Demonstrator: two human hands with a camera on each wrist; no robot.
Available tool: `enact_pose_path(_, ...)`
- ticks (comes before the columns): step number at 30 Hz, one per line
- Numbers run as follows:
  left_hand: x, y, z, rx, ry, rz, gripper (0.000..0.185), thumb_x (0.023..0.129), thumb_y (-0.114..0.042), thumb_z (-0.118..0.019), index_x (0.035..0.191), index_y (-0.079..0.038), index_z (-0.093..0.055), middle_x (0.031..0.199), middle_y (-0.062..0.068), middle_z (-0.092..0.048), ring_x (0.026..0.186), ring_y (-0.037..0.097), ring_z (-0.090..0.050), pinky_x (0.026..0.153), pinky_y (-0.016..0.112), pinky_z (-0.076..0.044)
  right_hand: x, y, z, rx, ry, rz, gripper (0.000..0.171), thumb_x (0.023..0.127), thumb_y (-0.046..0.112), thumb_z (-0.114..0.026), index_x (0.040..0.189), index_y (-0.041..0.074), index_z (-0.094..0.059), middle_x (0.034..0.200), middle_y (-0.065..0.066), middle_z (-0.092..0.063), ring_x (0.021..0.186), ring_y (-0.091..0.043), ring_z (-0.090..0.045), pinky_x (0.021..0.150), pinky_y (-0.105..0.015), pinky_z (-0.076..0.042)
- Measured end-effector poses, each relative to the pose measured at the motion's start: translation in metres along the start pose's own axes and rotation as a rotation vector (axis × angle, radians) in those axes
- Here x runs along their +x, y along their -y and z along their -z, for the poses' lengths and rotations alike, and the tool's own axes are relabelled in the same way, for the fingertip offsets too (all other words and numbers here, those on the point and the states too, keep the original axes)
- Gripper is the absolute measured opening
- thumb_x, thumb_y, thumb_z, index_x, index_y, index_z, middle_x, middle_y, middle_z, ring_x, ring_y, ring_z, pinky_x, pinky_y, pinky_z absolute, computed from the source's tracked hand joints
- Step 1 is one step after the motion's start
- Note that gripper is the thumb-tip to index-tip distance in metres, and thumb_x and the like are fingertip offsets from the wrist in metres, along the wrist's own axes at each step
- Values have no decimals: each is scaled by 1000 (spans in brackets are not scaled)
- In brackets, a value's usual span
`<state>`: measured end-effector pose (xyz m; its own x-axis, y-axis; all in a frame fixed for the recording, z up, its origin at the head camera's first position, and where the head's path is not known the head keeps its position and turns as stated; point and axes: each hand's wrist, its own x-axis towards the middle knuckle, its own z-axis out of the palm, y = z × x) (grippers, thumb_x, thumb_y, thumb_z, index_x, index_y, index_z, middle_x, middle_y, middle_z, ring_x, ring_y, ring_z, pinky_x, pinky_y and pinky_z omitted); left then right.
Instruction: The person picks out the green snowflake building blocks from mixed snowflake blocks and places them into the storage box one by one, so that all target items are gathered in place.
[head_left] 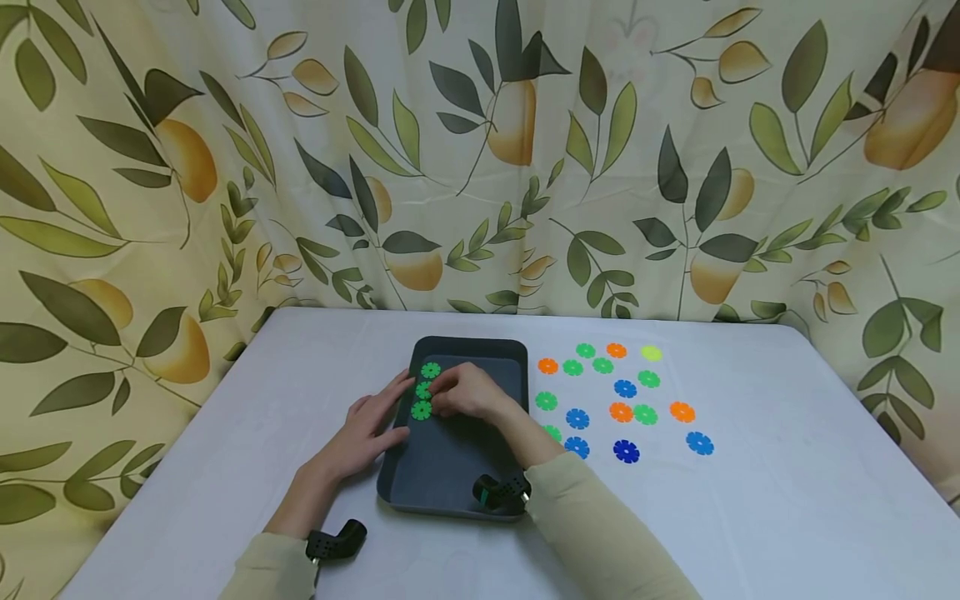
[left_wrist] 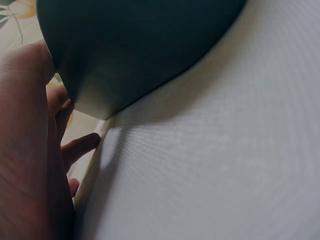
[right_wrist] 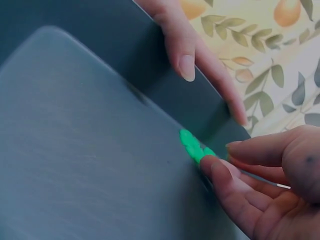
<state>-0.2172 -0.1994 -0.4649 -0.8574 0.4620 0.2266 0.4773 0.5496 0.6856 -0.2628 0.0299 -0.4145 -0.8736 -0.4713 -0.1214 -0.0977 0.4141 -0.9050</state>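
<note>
Inside the dark grey tray (head_left: 457,475), three green notched plastic discs (head_left: 422,410) form a column along the left side. My right hand (head_left: 468,390) reaches over the tray, its curled fingertips pinching the middle green disc (head_left: 423,390). In the right wrist view, fingers partly cover the green discs (right_wrist: 190,144) beside the tray wall. My left hand (head_left: 367,429) rests at the tray's left edge with fingers extended, the thumb and a finger reaching over the rim. Seen from the left wrist, the left hand (left_wrist: 30,135) lies against the tray's outer side (left_wrist: 135,55).
Right of the tray, loose notched discs lie scattered on the white tablecloth (head_left: 787,483): several green (head_left: 648,379), several orange (head_left: 682,412), several blue (head_left: 700,442), one dark blue (head_left: 626,451) and one yellow (head_left: 652,353). A leaf-and-fruit patterned curtain (head_left: 480,208) hangs behind the table.
</note>
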Motion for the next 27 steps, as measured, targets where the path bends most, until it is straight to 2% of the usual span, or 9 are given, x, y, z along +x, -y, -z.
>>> enact_pose_path(9,0,1,0,-3,-5,-9,69,97,-25,-60,159,-15,-32,167,7,-19,151,30,-23,111,63,-10,-3,-1,9,117,17,19,29,92,1,-69,117,-12,-67,98,-14,-71,78,-24,-71,77,-35,-58)
enact_pose_path(19,0,2,-1,3,-8,-3,69,97,-25,-60,159,-15,-32,167,6,-19,151,30,-22,111,63,-10,-17,3,33,177,37,64,36,94,4,-67,125,-14,-62,104,-17,-70,92,-30,-71,83,-38,-57)
enact_pose_path(27,0,2,-2,-7,-13,-5,69,97,-25,-60,159,-13,-32,167,7,-20,150,30,-23,111,63,-10,-29,3,53,172,9,40,35,93,8,-69,124,-8,-64,106,-15,-70,98,-36,-70,84,-38,-57)
